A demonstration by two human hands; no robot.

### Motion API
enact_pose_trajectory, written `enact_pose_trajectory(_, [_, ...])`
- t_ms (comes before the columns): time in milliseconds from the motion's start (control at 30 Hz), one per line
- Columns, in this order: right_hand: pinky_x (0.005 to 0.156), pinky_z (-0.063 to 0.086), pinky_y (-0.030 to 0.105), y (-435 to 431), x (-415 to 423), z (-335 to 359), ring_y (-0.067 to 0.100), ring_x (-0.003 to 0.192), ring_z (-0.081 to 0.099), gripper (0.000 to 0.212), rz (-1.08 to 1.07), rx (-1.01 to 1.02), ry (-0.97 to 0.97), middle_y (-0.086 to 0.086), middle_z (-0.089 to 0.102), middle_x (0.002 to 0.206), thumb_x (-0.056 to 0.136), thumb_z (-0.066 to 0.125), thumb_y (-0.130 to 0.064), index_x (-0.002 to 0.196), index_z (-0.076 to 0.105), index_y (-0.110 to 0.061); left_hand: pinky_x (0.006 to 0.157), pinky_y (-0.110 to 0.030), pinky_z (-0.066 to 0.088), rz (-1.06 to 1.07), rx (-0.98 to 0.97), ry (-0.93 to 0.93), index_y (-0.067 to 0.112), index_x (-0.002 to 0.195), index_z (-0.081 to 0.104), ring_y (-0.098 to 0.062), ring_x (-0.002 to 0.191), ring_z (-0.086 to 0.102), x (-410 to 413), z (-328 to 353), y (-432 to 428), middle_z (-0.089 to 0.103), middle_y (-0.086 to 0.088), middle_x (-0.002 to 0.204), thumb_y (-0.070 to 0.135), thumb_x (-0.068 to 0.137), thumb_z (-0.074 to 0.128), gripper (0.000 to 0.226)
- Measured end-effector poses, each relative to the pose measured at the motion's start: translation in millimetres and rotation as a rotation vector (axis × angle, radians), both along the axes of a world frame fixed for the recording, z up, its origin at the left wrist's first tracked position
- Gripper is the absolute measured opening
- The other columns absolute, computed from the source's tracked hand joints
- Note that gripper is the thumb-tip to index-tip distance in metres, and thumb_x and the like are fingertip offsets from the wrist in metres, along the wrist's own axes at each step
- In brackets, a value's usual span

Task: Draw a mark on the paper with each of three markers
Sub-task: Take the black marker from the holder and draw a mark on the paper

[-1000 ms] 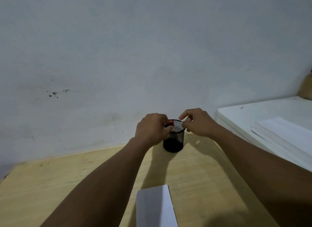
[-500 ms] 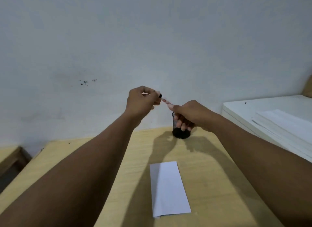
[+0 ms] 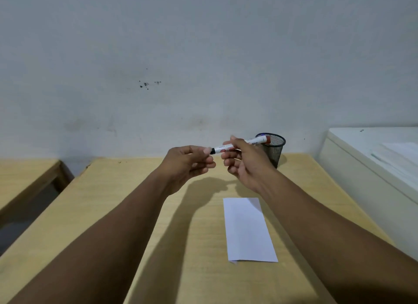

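A white marker (image 3: 228, 148) with red print, a red right end and a black left end is held level above the table. My right hand (image 3: 245, 168) grips its barrel with thumb and fingers. My left hand (image 3: 188, 162) pinches the black end; I cannot tell whether that end is a cap or the tip. A folded white paper (image 3: 248, 230) lies flat on the wooden table (image 3: 117, 213), below and in front of my right hand. A black mesh pen cup (image 3: 277, 151) stands behind my right hand near the wall; its contents are hidden.
A white cabinet (image 3: 352, 168) with a stack of white sheets (image 3: 400, 154) borders the table on the right. Another wooden table (image 3: 24, 179) stands to the left across a gap. The wall is close behind the cup.
Both hands left the pen cup and came toward me. The marker taken from the cup is now held level between them. The view has tilted down, so more of the paper shows.
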State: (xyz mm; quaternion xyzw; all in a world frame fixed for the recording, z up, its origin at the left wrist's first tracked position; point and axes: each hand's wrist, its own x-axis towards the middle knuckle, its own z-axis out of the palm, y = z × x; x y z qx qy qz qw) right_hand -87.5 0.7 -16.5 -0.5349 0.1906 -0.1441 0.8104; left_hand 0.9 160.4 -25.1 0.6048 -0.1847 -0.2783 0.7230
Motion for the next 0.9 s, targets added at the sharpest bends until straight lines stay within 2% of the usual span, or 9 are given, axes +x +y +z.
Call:
enact_pose_trajectory(200, [0.056,0.056,0.026,-23,-6,3,0.021,0.062,0.074,0.019,0.126,-0.009,-0.108,0.012,0.071,0.072,0.102,0.055,-0.015,0.099,0.07,-0.005,0.075,-0.024,0.063,0.073,-0.011,-0.01,0.0,0.086,0.068,-0.022,0.078,0.078,14,-22,9,0.07,-0.007,0.072,0.015,0.096,0.068,0.018])
enact_pose_trajectory(267, [0.056,0.056,0.027,-35,-11,7,0.024,0.063,0.073,0.017,0.093,-0.051,-0.083,0.013,0.071,0.074,0.099,0.056,-0.014,0.097,0.071,-0.005,0.072,-0.025,0.063,0.097,0.143,-0.15,-0.002,0.085,0.069,-0.022,0.074,0.074,22,-32,18,0.072,-0.011,0.079,0.009,0.093,0.072,0.014])
enact_pose_trajectory(333, [0.053,0.051,0.027,-44,-15,3,0.021,0.055,0.066,0.013,0.054,-0.158,-0.024,0.014,0.065,0.071,0.096,0.062,-0.016,0.091,0.069,-0.006,0.066,-0.027,0.06,0.041,0.395,-0.362,-0.002,0.089,0.073,-0.019,0.069,0.07,26,-42,23,0.076,-0.012,0.078,0.005,0.088,0.076,0.008])
enact_pose_trajectory(433, [0.045,0.038,0.025,-47,-17,-19,0.013,0.04,0.046,0.017,-0.047,-0.384,0.064,0.006,0.056,0.058,0.091,0.073,-0.018,0.082,0.062,-0.009,0.061,-0.019,0.049,-0.1,0.661,-0.605,0.017,0.079,0.076,-0.005,0.061,0.065,21,-50,15,0.074,0.008,0.064,0.011,0.081,0.077,0.006])
enact_pose_trajectory(533, [0.042,0.038,0.025,-37,-21,-48,0.013,0.038,0.047,0.011,-0.132,-0.443,0.073,0.007,0.059,0.056,0.09,0.072,-0.013,0.083,0.066,-0.008,0.058,-0.012,0.043,-0.171,0.773,-0.722,0.024,0.077,0.073,0.003,0.06,0.062,7,-55,1,0.068,0.016,0.063,0.015,0.078,0.072,0.009])
enact_pose_trajectory(633, [0.04,0.04,0.026,-22,-26,-70,0.02,0.043,0.059,0.01,-0.125,-0.371,0.043,0.013,0.066,0.06,0.093,0.065,-0.01,0.084,0.067,-0.007,0.063,-0.02,0.047,-0.192,0.799,-0.726,0.023,0.083,0.073,-0.005,0.064,0.064,1,-64,-3,0.069,0.011,0.068,0.019,0.075,0.069,0.011])
enact_pose_trajectory(700, [0.041,0.04,0.026,-18,-28,-81,0.025,0.046,0.065,0.012,-0.107,-0.346,0.032,0.016,0.067,0.063,0.095,0.063,-0.008,0.083,0.067,-0.006,0.067,-0.026,0.05,-0.183,0.785,-0.696,0.025,0.091,0.072,-0.012,0.071,0.066,-1,-71,-3,0.07,0.008,0.073,0.024,0.075,0.068,0.016])
enact_pose_trajectory(800, [0.042,0.043,0.026,-16,-29,-92,0.03,0.051,0.067,0.011,-0.104,-0.37,0.031,0.017,0.07,0.064,0.092,0.066,-0.008,0.081,0.068,-0.007,0.067,-0.029,0.044,-0.191,0.779,-0.654,0.027,0.11,0.064,-0.015,0.078,0.062,-4,-73,-6,0.066,0.007,0.08,0.039,0.082,0.073,0.031])
enact_pose_trajectory(900, [0.045,0.048,0.028,-15,-32,-99,0.029,0.054,0.068,0.011,-0.108,-0.428,0.036,0.013,0.073,0.065,0.089,0.073,-0.012,0.081,0.069,-0.007,0.076,-0.032,0.052,-0.253,0.843,-0.667,0.031,0.123,0.053,-0.011,0.084,0.064,-7,-72,-9,0.068,0.008,0.09,0.071,0.067,0.078,0.072])
